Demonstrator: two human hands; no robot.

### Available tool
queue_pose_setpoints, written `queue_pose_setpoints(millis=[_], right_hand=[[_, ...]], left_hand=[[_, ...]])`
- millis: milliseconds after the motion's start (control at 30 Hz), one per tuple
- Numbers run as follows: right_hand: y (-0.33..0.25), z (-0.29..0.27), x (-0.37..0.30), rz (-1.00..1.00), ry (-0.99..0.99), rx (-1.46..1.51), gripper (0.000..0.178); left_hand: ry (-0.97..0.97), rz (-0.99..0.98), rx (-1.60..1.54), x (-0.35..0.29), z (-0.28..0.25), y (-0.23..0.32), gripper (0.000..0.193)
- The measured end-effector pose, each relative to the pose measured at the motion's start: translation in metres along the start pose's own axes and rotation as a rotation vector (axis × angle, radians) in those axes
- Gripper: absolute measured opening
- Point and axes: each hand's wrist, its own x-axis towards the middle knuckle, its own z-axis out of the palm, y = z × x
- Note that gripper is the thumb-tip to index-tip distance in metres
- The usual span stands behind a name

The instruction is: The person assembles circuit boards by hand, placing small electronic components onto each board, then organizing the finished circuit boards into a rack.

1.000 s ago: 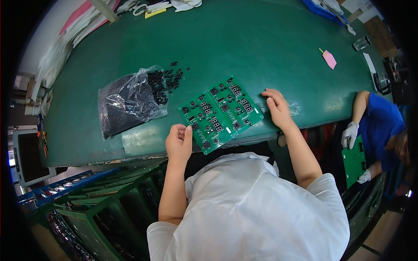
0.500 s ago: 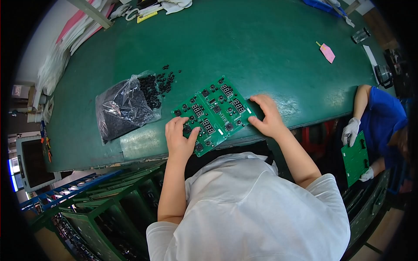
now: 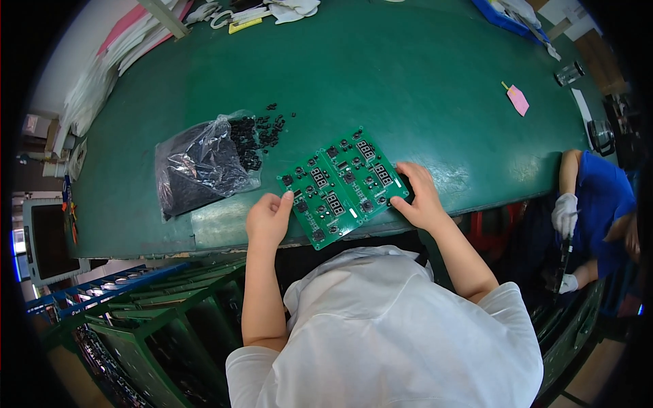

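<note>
Currently, a green circuit board (image 3: 345, 188) with digit displays lies face up at the table's (image 3: 394, 75) front edge, its near corner reaching that edge. The left hand (image 3: 267, 219) has its fingers curled and its thumb at the board's left side; whether its grip pinches the board, I cannot tell. The right hand (image 3: 423, 200) has its grip spread, thumb on the board's right corner, fingers just beside its far edge. Left of the board, a clear bag (image 3: 194, 166) of black parts lies near the front edge, loose pieces (image 3: 275, 129) outside its mouth.
</note>
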Motion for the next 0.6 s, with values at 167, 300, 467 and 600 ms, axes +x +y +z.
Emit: queue_pose_setpoints(millis=[167,300,467,600], right_hand=[[-0.003,0.001,-0.002,-0.003,0.016,0.013,0.057],[-0.003,0.004,-0.005,-0.003,0.036,0.048,0.053],[0.002,0.007,-0.003,0.024,0.058,0.1,0.053],[-0.005,0.021,-0.002,0.038,0.012,0.113,0.056]], left_hand=[[-0.257,-0.147,0.255,-0.006,-0.005,0.012,0.059],[-0.244,-0.115,0.276,-0.006,-0.002,0.027,0.057],[-0.259,-0.081,0.35,0.0,-0.003,0.037,0.062],[-0.291,-0.129,0.422,-0.011,-0.027,0.036,0.063]])
